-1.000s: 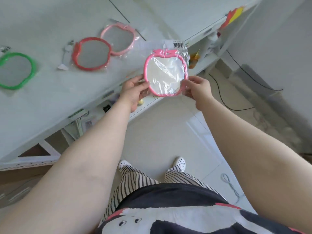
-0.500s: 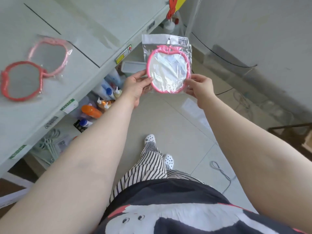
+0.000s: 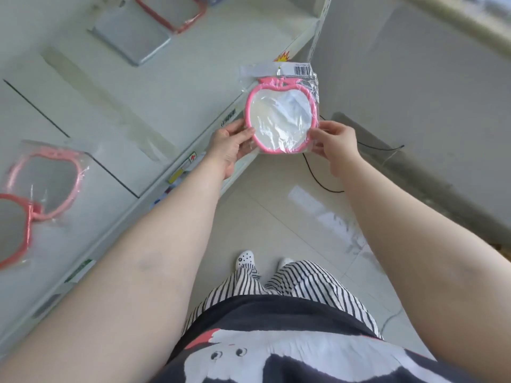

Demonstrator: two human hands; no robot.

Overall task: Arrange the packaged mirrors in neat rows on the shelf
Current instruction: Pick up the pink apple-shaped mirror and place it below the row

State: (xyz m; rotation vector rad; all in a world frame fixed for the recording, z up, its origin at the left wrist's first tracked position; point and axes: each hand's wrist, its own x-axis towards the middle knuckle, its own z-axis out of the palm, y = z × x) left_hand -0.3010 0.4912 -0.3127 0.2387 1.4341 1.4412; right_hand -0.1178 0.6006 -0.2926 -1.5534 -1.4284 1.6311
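Mirrors: three lie on the shelf; a pink mirror remains pinched between both hands' fingers, unplaced.

One camera only, mounted on the person's head. It faces forward and steeply down, so both forearms run up from the bottom corners toward the middle. The wide-angle lens bends straight lines near the edges. The hands sit close to the lens, at upper centre. The white shelf fills the left side, seen from above at an angle. The tiled floor and the person's shoes lie directly below. No second view exists.
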